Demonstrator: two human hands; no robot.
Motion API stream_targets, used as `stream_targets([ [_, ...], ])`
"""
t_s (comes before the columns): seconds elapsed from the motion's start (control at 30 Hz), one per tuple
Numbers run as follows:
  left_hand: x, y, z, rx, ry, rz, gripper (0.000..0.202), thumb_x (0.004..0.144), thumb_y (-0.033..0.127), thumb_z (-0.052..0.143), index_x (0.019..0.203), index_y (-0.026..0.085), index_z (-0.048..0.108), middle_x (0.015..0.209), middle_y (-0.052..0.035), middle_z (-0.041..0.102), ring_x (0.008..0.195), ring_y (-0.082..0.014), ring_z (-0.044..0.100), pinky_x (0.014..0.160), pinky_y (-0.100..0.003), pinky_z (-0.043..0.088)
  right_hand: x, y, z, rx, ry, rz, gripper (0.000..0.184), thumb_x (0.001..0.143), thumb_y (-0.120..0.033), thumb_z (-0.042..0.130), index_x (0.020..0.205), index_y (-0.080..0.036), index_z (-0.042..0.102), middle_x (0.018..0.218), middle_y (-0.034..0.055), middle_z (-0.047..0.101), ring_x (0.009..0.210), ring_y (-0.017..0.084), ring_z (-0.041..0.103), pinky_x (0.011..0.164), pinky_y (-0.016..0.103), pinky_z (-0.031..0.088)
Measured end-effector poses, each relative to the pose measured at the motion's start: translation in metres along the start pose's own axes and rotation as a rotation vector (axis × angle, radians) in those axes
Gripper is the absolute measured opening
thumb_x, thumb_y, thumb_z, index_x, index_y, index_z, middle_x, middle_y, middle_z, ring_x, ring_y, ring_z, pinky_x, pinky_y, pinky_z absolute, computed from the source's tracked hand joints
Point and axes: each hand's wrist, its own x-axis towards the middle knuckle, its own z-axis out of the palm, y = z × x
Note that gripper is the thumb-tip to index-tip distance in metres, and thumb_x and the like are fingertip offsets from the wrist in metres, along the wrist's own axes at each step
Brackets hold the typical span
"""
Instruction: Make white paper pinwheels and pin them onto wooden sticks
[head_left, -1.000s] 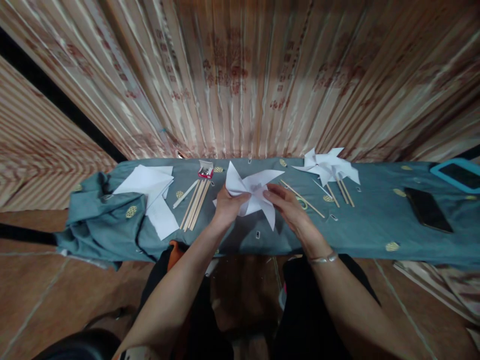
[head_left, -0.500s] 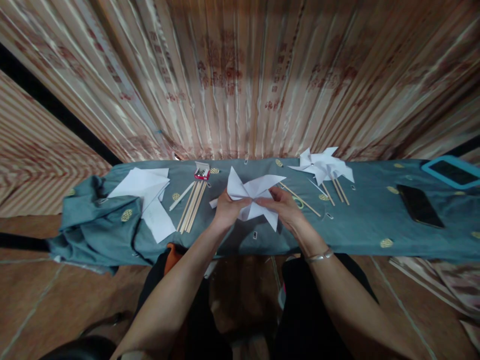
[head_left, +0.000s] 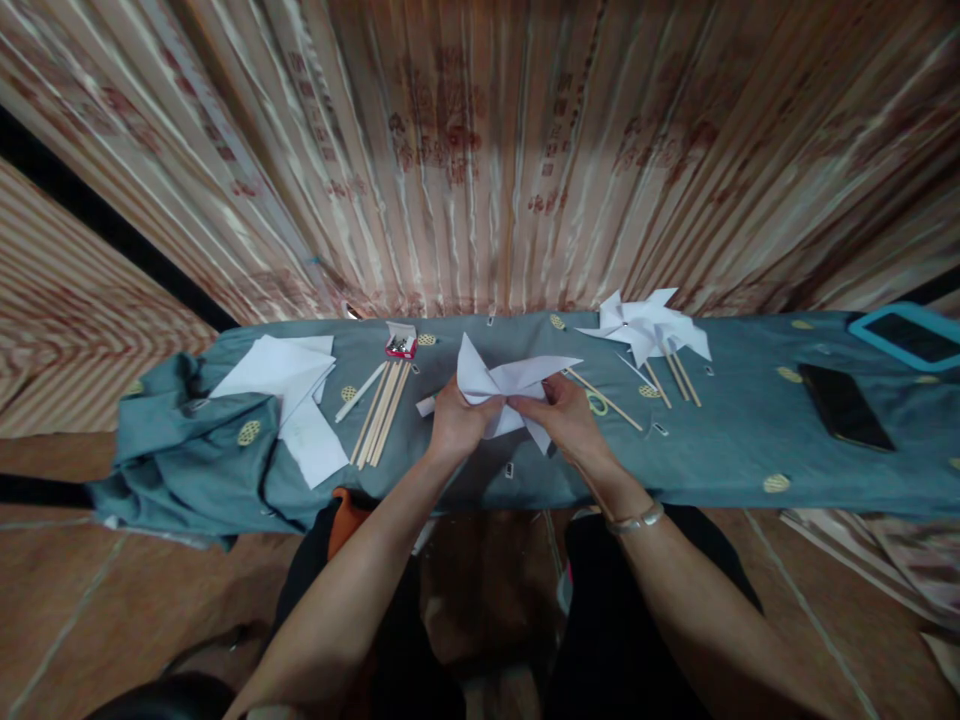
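Observation:
Between both hands, just above the cloth-covered table, is a white paper pinwheel [head_left: 514,378] with its blades folded toward the middle. My left hand [head_left: 459,415] grips its left side, thumb pressed near the centre. From the other side my right hand [head_left: 564,412] pinches it, its thumb almost meeting the left one. Whether a pin sits under the thumbs is hidden. Part of a small white piece [head_left: 426,406] shows beside my left hand. Close to my right hand lie a wooden stick [head_left: 607,400] and the green-handled scissors [head_left: 598,403], partly covered.
Left on the grey-green cloth [head_left: 720,450] are white paper sheets [head_left: 311,440], several wooden sticks [head_left: 384,415], a white pen-like stick [head_left: 361,392] and a small red box of pins [head_left: 401,341]. Finished pinwheels [head_left: 649,325], a phone [head_left: 844,405] and a blue-framed tablet [head_left: 870,325] lie right.
The pinwheel has tilted a little in my hands, and its lower right blade shows less. Both hands keep their hold, thumbs still at the centre.

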Motion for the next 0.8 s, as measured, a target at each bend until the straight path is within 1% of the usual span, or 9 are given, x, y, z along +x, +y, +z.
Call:
stream_targets([
  [0.13,0.001,-0.003,0.0,-0.029,0.002,-0.023,0.045,0.054,0.02,0.079,0.097,0.015,0.067,0.079,-0.0009,0.069,0.074,-0.0197,0.064,0.064,-0.028,0.05,0.0,-0.004,-0.003,-0.009,-0.048,0.024,0.038,0.056,-0.028,0.081,0.09,-0.018,0.068,0.086,0.0033,0.076,0.079,0.022,0.069,0.076,0.036,0.055],
  [0.23,0.001,-0.003,-0.001,-0.097,-0.026,-0.079,0.05,0.049,0.021,0.082,0.096,0.014,0.067,0.073,0.001,0.068,0.067,-0.0176,0.063,0.061,-0.027,0.049,-0.002,-0.007,-0.006,0.016,-0.115,0.095,0.036,0.056,-0.029,0.081,0.089,-0.019,0.069,0.085,0.0027,0.076,0.079,0.023,0.069,0.077,0.037,0.054],
  [0.3,0.0,-0.001,-0.002,-0.148,-0.062,-0.107,0.049,0.047,0.022,0.083,0.092,0.015,0.067,0.069,0.0023,0.067,0.063,-0.0157,0.061,0.06,-0.026,0.048,-0.003,-0.009,-0.008,0.022,-0.143,0.135,0.032,0.058,-0.029,0.08,0.086,-0.02,0.07,0.084,0.0023,0.075,0.077,0.022,0.069,0.076,0.037,0.055],
  [0.43,-0.003,0.007,-0.003,-0.192,-0.153,-0.142,0.037,0.049,0.026,0.082,0.081,0.015,0.066,0.068,0.0025,0.066,0.06,-0.0135,0.058,0.06,-0.026,0.047,-0.005,-0.009,-0.009,0.05,-0.146,0.182,0.022,0.059,-0.028,0.078,0.079,-0.023,0.069,0.077,0.0011,0.074,0.069,0.021,0.068,0.071,0.037,0.056],
  [0.57,-0.003,0.015,-0.006,-0.206,-0.168,-0.111,0.034,0.056,0.033,0.079,0.08,0.016,0.063,0.07,0.0019,0.065,0.063,-0.0133,0.058,0.063,-0.026,0.046,-0.006,-0.008,-0.009,0.077,-0.136,0.194,0.021,0.059,-0.024,0.077,0.078,-0.023,0.069,0.077,0.001,0.075,0.069,0.021,0.068,0.072,0.036,0.056],
  [0.63,-0.001,0.015,-0.008,-0.222,-0.147,-0.059,0.037,0.058,0.031,0.078,0.089,0.016,0.064,0.072,0.0022,0.066,0.064,-0.0133,0.059,0.063,-0.025,0.047,-0.006,-0.008,-0.008,0.081,-0.123,0.198,0.02,0.058,-0.024,0.077,0.076,-0.023,0.07,0.078,0.0009,0.075,0.069,0.021,0.069,0.072,0.036,0.056],
  [0.7,0.002,0.013,-0.009,-0.233,-0.118,-0.016,0.052,0.058,0.027,0.077,0.106,0.017,0.062,0.074,0.0023,0.067,0.064,-0.0135,0.06,0.062,-0.025,0.047,-0.006,-0.008,-0.008,0.079,-0.112,0.203,0.019,0.058,-0.024,0.078,0.075,-0.022,0.07,0.076,0.0003,0.075,0.068,0.021,0.069,0.072,0.035,0.057],
  [0.77,0.004,0.008,-0.009,-0.211,-0.097,0.005,0.069,0.059,0.024,0.076,0.124,0.017,0.054,0.076,0.0016,0.069,0.063,-0.0142,0.06,0.062,-0.026,0.048,-0.006,-0.007,-0.007,0.072,-0.105,0.202,0.02,0.057,-0.023,0.078,0.075,-0.022,0.07,0.076,0.0,0.074,0.068,0.02,0.068,0.073,0.035,0.057],
  [0.8,0.004,0.006,-0.01,-0.186,-0.09,0.017,0.073,0.061,0.023,0.076,0.13,0.017,0.051,0.079,0.0004,0.07,0.064,-0.0147,0.061,0.063,-0.027,0.049,-0.006,-0.007,-0.007,0.064,-0.103,0.199,0.02,0.057,-0.024,0.078,0.076,-0.023,0.07,0.076,0.0001,0.074,0.068,0.021,0.068,0.073,0.035,0.057],
])
